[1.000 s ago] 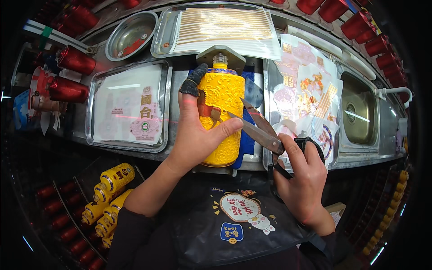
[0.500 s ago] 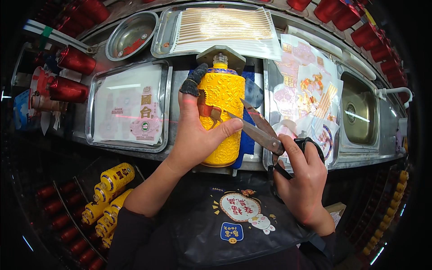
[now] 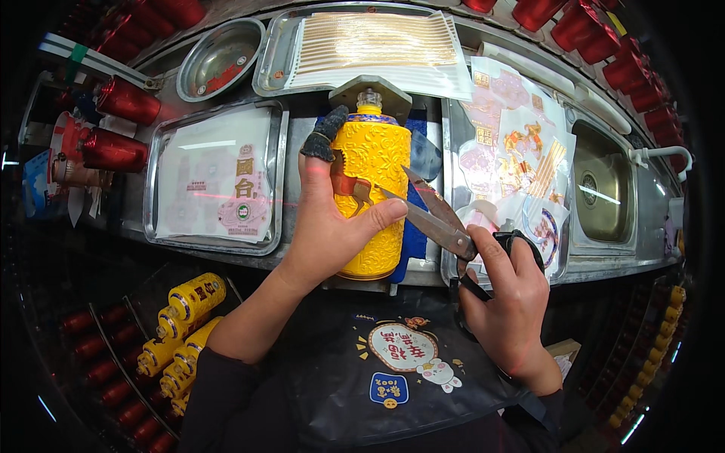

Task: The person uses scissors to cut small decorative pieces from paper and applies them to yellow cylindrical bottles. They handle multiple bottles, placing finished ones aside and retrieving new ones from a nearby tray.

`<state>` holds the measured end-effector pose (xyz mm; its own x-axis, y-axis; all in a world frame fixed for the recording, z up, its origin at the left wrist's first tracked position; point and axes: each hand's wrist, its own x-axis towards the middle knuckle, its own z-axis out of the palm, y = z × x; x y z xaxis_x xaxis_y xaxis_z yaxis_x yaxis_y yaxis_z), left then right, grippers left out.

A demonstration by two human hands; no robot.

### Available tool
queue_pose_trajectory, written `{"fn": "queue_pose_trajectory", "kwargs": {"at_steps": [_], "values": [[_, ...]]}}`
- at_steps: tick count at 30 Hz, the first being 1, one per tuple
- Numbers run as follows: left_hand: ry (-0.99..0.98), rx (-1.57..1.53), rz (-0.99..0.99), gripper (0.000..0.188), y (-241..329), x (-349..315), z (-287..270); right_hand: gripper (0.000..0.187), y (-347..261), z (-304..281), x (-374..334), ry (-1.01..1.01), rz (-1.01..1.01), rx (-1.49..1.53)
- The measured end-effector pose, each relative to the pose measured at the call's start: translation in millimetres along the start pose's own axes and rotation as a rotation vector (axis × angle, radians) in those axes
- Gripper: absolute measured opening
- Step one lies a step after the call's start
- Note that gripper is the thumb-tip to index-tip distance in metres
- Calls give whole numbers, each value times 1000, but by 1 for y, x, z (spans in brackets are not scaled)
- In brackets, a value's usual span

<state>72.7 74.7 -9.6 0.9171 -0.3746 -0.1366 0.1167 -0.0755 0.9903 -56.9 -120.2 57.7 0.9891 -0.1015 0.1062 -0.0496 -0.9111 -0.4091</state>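
A yellow embossed bottle [image 3: 377, 241] with a blue band at its shoulder and a clear glass neck lies in the middle of the counter, its neck against a grey metal holder. My left hand [image 3: 325, 219] grips its left side, the thumb across the front; a black cover wraps one fingertip. Beside the thumb, a brown and orange decal [image 3: 352, 187] shows on the bottle. My right hand [image 3: 502, 291] holds black-handled scissors [image 3: 445, 230] with the blades apart. One blade tip reaches my left thumb; the other is at the bottle's right edge.
Left stands a metal tray [image 3: 281, 162] of printed sheets, with a round bowl [image 3: 257, 38] behind. A tray of gold-striped sheets [image 3: 377, 45] lies at the back. Cut decals [image 3: 521, 143] fill the right tray, beside a sink [image 3: 604, 189]. Yellow bottles [image 3: 196, 296] stand on the lower left rack.
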Motion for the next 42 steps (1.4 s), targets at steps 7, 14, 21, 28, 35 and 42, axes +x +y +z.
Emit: {"fn": "queue_pose_trajectory", "kwargs": {"at_steps": [7, 14, 21, 28, 35, 42], "values": [[17, 43, 36, 77, -6, 1, -1, 66, 0, 1, 0, -8, 24, 31], [8, -55, 7, 84, 0, 0, 1, 65, -1, 2, 3, -1, 11, 54], [-3, 1, -15, 88, 2, -1, 1, 67, -1, -3, -2, -27, 29, 32], [-5, -2, 48, 89, -1, 1, 0, 68, 0, 0, -1, -20, 25, 46], [-17, -74, 36, 85, -1, 2, 2, 67, -1, 3, -1, 18, 16, 43], [0, -37, 31, 81, -1, 0, 1, 68, -1, -1, -3, -23, 29, 34]]}}
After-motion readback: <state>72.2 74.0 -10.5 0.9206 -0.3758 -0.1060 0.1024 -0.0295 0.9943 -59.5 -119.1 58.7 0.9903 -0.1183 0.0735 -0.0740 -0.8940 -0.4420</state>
